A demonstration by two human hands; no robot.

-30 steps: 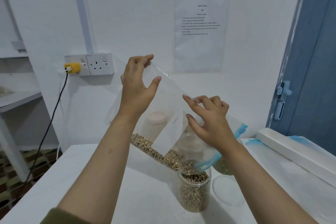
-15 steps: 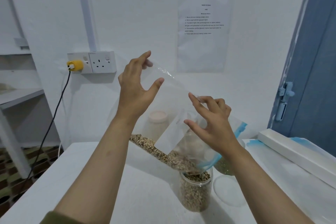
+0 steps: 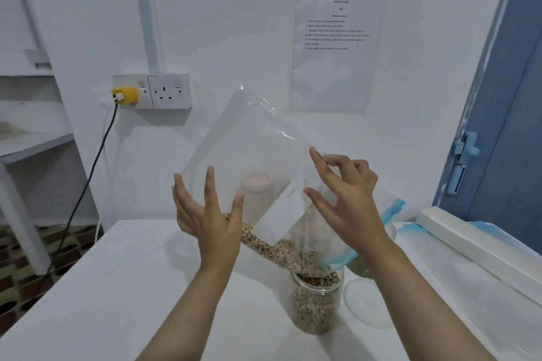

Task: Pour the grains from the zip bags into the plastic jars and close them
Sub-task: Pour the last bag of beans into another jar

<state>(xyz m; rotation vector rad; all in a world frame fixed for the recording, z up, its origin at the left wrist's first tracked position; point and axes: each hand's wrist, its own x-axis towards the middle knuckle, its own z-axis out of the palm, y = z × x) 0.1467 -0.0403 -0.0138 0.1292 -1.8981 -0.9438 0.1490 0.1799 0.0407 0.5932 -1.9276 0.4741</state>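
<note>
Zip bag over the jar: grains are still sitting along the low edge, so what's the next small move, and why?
Probably tap the zip bag from below with the open left hand. The right hand pinches it near the mouth over the jar, yet grains still line the lower fold.

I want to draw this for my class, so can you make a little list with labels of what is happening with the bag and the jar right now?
bag: clear zip bag, tilted, blue zip end down over the jar
grains: brown grains lie along the bag's low edge and run toward its mouth
jar: clear plastic jar, open, nearly full
left hand: left hand, fingers spread at the bag's lower left side
right hand: right hand pinches the bag's right edge
lid: clear lid lies on the table, right of the jar
behind: another jar with a pale lid
</note>
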